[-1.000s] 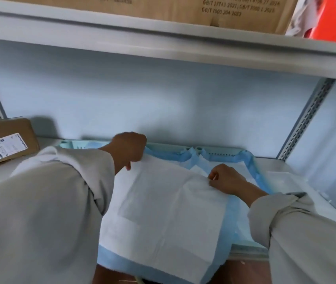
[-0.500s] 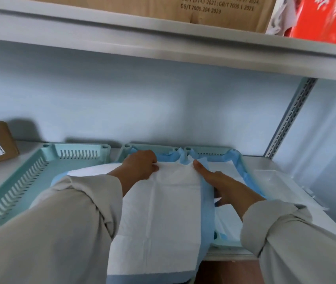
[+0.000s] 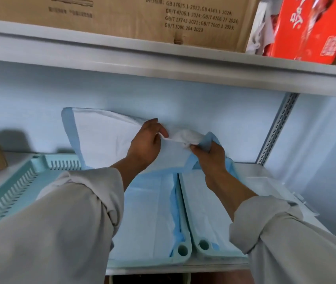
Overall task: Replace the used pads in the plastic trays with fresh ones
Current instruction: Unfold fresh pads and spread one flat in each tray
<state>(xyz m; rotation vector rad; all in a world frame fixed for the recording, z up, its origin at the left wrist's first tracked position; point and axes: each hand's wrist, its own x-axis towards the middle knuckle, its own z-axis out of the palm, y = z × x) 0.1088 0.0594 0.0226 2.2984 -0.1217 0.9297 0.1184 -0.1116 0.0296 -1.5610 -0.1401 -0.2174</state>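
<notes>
Both hands hold one pad (image 3: 105, 134) up over the trays (image 3: 183, 212). The left hand (image 3: 146, 144) pinches its edge. The right hand (image 3: 208, 154) grips a bunched corner.

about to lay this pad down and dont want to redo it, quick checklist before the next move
1. Left hand grips the pad: ok.
2. Right hand pinches the pad's bunched end: ok.
3. Pad spread flat: not ok, lifted, crumpled between the hands.
4. Middle tray already lined: ok, a pad lies in it.
5. Right tray lined: ok.
6. Left tray lined: cannot tell, the sleeve covers its floor.
</notes>
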